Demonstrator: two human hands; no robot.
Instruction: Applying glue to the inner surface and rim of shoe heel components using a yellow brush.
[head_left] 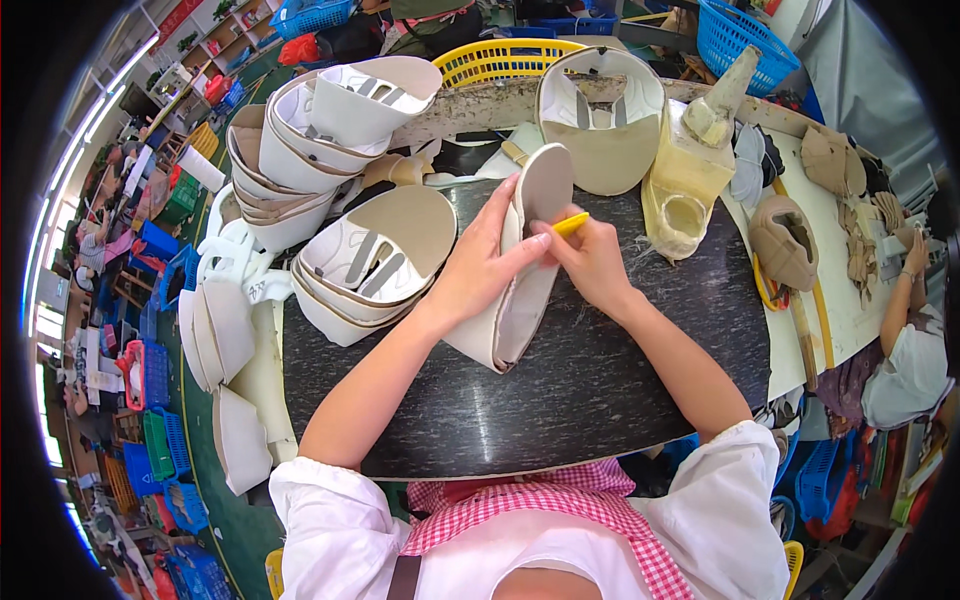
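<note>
My left hand (482, 256) grips a stiff white-and-beige curved piece (556, 176), shaped like a sun visor. It is held upright on edge above the dark table, its folded lower end pointing toward me. My right hand (590, 258) is closed around a slim yellow tool (571, 224), its fingers against the piece's inner side. The tool's working tip is hidden by the fingers. Similar pieces with grey straps lie left of my hands in a low stack (400, 232). Another such piece (610, 148) stands just beyond them.
A taller stack of visor-like pieces (300, 180) stands far left. Ahead right is a yellowed, glue-crusted container (688, 180). White cut pieces (216, 335) overhang the left edge. A beige cap-shaped piece (784, 242) lies right. Behind the table is a yellow basket (500, 62); another person (910, 370) sits at right.
</note>
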